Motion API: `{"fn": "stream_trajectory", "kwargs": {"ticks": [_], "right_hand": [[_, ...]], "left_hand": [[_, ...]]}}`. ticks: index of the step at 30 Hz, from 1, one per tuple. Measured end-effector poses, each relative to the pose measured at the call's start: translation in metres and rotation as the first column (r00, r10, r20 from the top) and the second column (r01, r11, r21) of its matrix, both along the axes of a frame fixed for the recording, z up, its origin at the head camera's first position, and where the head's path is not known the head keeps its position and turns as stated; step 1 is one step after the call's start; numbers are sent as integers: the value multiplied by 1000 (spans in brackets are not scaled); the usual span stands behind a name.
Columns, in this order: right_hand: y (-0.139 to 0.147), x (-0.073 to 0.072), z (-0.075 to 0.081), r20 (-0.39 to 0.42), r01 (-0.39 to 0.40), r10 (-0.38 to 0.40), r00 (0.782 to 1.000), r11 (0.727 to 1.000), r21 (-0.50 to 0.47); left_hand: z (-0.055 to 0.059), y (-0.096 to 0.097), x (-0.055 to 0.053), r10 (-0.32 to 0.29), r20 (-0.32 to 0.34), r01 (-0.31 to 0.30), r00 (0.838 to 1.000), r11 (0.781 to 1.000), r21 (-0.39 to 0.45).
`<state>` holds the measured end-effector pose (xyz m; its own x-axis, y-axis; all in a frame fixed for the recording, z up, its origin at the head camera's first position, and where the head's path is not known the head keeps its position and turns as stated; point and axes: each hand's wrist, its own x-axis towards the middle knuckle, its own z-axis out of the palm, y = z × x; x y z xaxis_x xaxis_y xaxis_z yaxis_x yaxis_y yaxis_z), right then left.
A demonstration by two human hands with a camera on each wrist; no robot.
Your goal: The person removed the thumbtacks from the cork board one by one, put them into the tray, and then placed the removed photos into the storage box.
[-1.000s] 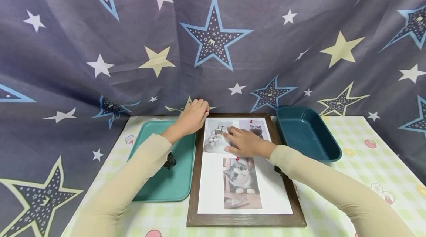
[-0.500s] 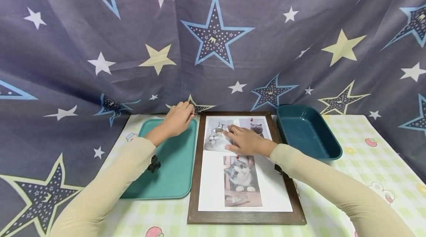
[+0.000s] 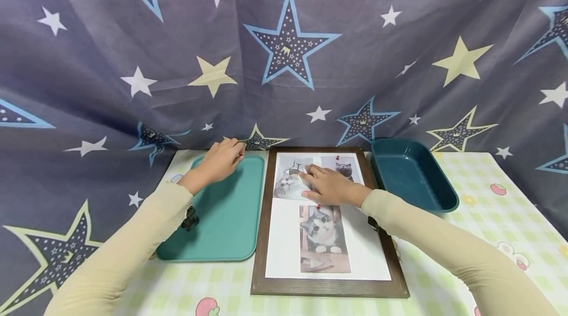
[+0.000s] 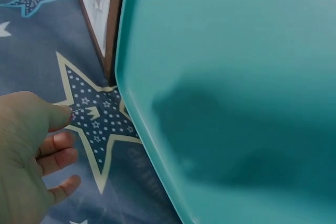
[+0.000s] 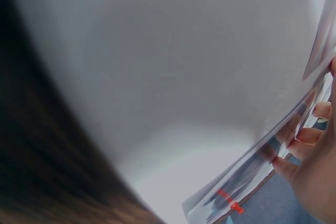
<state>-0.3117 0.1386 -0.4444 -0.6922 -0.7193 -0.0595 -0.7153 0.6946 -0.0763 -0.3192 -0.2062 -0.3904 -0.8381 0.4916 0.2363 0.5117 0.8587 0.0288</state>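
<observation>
My left hand (image 3: 219,160) is raised over the far part of the green tray (image 3: 228,227). Between thumb and forefinger it pinches a red push pin (image 4: 71,114), whose thin needle sticks out in the left wrist view. My right hand (image 3: 330,187) lies on a cat photo (image 3: 288,189) at the upper left of a white board with a brown wooden frame (image 3: 328,287). Its fingers are spread and press the photo's right side. Two more cat photos are on the board: a small one (image 3: 345,170) with a red push pin (image 3: 337,158) and a lower one (image 3: 323,242), also pinned on top.
A dark teal basin (image 3: 410,178) stands to the right of the board. Under everything lies a green checked tablecloth (image 3: 483,207). A dark curtain with stars (image 3: 288,50) hangs right behind the table's far edge.
My left hand has moved left, from the board's upper left corner to over the tray, with the push pin in it. The right hand stays on the photo.
</observation>
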Motion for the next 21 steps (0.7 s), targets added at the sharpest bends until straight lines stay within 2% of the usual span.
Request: {"fn": "stream_trajectory", "kwargs": {"ticks": [11, 21], "right_hand": [[-1, 0, 4, 10, -8, 8, 1000, 1000, 7], [0, 3, 3, 0, -4, 4, 1000, 1000, 0]], "left_hand": [[-6, -11, 4, 13, 83, -8, 996, 999, -53], [-19, -17, 1, 6, 50, -3, 999, 998, -62]]}}
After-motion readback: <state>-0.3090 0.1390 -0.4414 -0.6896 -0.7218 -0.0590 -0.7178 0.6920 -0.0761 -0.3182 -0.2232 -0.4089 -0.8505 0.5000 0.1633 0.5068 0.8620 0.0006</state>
